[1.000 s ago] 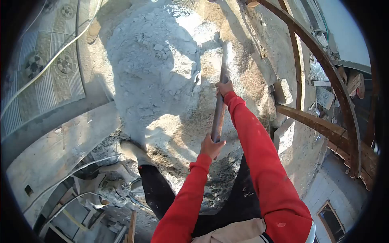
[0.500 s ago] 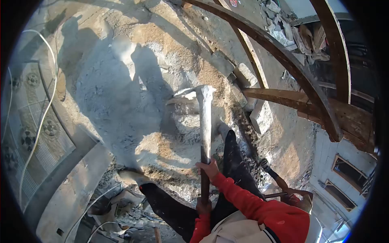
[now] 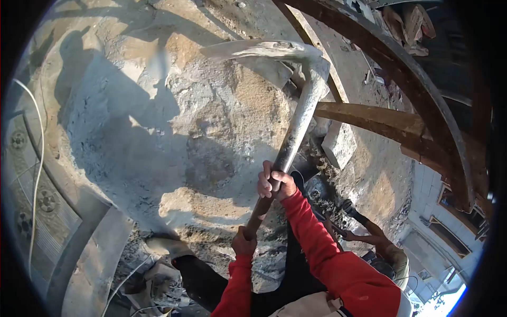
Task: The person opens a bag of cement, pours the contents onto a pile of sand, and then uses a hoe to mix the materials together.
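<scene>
Both of my hands are closed around the long handle of a hoe (image 3: pixel 298 127). My right hand (image 3: pixel 277 180) grips it about midway along. Lower down, near the butt end, my left hand (image 3: pixel 244 242) is wrapped around the dark wood. Grey dust coats the upper handle and head. The blade (image 3: pixel 259 49) points left and is raised above the ground, near the top of the view. Beneath it lies broken, dusty earth (image 3: pixel 211 116), partly in shadow. My feet stand on either side of the handle's lower part, one boot (image 3: pixel 168 247) at the left.
Curved wooden beams (image 3: pixel 369 113) cross the upper right. Beside them sits a concrete block (image 3: pixel 339 143). Another person (image 3: pixel 388 253) works at lower right, holding a handle. At left are patterned tiles (image 3: pixel 47 201) and a white cable (image 3: pixel 38 158). Rubble (image 3: pixel 163 282) lies at lower left.
The hoe has come up off the ground, its head swinging up and right toward the camera. Both hands moved up with it, and the left hand also shifted left.
</scene>
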Demonstrator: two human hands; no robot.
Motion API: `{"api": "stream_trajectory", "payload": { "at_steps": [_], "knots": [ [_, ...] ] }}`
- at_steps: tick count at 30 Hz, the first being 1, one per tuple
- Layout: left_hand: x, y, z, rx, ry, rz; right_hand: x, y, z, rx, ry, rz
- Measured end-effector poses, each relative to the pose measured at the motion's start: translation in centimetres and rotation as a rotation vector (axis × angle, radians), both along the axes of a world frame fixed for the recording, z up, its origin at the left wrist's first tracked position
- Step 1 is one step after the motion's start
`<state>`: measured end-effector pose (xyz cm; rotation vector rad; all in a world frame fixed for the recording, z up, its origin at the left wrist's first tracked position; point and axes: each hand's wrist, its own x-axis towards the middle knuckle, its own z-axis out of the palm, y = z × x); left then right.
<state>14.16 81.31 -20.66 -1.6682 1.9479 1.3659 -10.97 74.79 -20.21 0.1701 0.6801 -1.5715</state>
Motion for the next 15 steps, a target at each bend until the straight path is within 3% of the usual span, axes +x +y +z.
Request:
{"api": "stream_trajectory", "payload": {
  "at_steps": [2,4,6,9,15],
  "knots": [
    [-2.5,-1.0,-4.9,-0.028,-0.029,-0.006,-2.5,-0.1,-5.5,-0.025,0.007,-0.043],
    [-4.9,-1.9,-9.7,-0.031,-0.051,0.005,-4.1,-0.8,-11.4,0.333,0.174,-0.194],
    [-6.5,-2.2,-12.5,0.052,-0.051,-0.042,-5.3,-1.1,-17.3,0.792,0.261,-0.099],
    [-7.0,-0.7,-11.7,0.183,-0.044,0.039,-5.0,-1.4,-17.7,0.796,0.325,-0.028],
    [-4.9,3.0,-7.4,0.217,-0.068,0.105,-2.3,1.2,-10.9,0.578,0.387,0.0]
  ]
}}
